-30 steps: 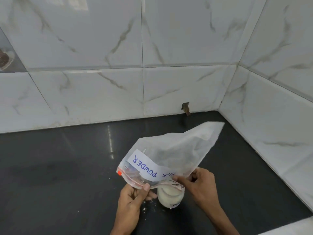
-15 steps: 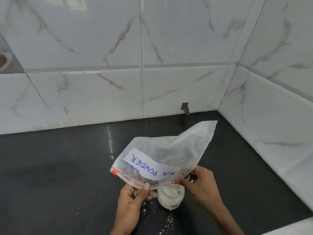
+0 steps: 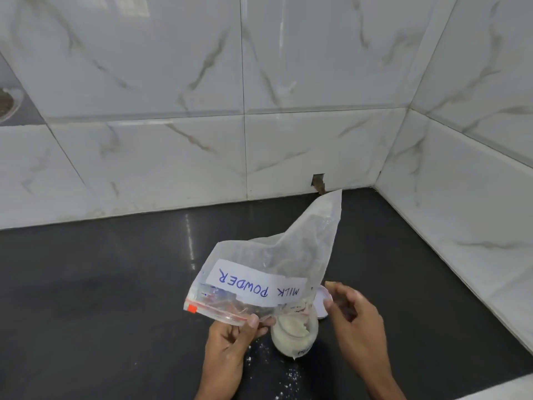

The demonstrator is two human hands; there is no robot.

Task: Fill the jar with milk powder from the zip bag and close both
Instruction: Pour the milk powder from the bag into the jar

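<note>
A clear zip bag (image 3: 277, 255) labelled MILK POWDER hangs upside down over a small glass jar (image 3: 294, 337), nearly empty, its bottom corner pointing up. My left hand (image 3: 230, 345) pinches the bag's zip edge between thumb and fingers, just left of the jar. The jar stands on the dark counter (image 3: 115, 298), full of white powder, with no lid on it. My right hand (image 3: 354, 327) hovers to the right of the bag, fingers loosely curled, holding nothing. A white lid (image 3: 323, 303) lies on the counter behind the jar, partly hidden by the bag and my right hand.
Spilled powder (image 3: 274, 368) speckles the counter in front of the jar. White marble-tiled walls (image 3: 288, 140) close the counter at the back and on the right. A small hole (image 3: 318, 183) sits at the foot of the back wall.
My right hand has let go of the bag and drawn back to the right. The bag has swung left and more upright, uncovering the white lid. More powder lies on the counter.
</note>
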